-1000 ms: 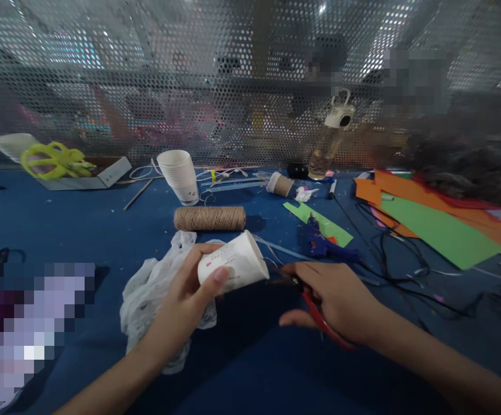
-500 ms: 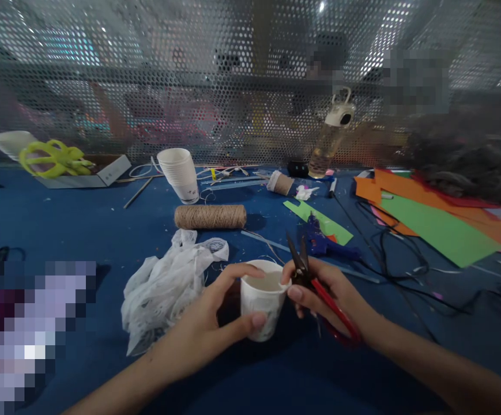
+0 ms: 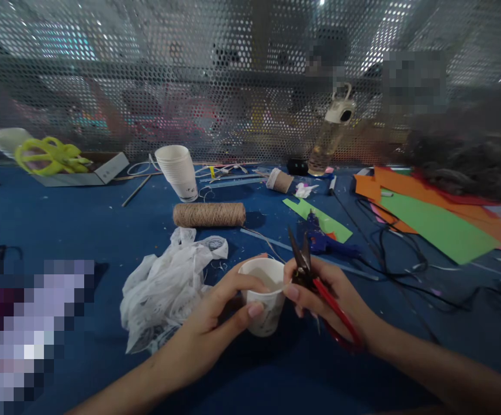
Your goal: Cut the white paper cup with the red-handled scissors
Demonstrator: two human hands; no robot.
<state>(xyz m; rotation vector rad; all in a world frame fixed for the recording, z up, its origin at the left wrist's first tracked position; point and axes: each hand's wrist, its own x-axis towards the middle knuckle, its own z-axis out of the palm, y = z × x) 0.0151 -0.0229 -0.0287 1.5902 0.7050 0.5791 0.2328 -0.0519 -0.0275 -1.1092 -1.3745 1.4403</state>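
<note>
Near centre, left fingers [image 3: 242, 320] grip an upright cup [image 3: 271, 311], mouth up; right fingers [image 3: 301, 295], scissors [image 3: 330, 302] pointing forward.

One left hand [image 3: 213, 308] and one right hand [image 3: 341, 287] make two hands. There is one white cup [image 3: 271, 316] between them, one pair of red scissors [image 3: 334, 308], one roll of brown string [image 3: 209, 215] and one blue glue gun [image 3: 326, 242]. Along the bench's [image 3: 233, 383] far edge: one pile of cups [image 3: 180, 177], one low box [image 3: 114, 169], one bottle [image 3: 328, 138].
</note>
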